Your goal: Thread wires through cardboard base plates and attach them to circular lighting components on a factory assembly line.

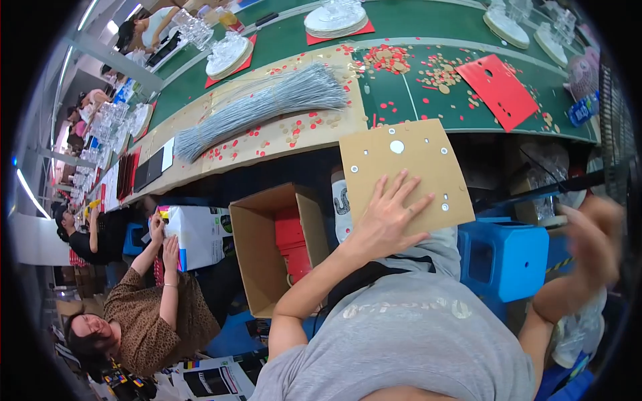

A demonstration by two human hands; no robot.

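Note:
A tan cardboard panel with punched round holes and small slots rests on my lap, its far edge against the table's edge. My left hand lies flat on the panel's near part, fingers spread. Off to the right, away from the panel, my right hand is raised and smeared by motion. Whether it holds anything cannot be made out. On the table beyond the panel lies a red punched panel, with small red and tan cutout discs scattered around.
A bundle of thin grey wires lies on the table. To my left stands an open cardboard box with red pieces inside, beside a seated co-worker. A blue stool is at right. Clear plastic parts on round discs line the far belt.

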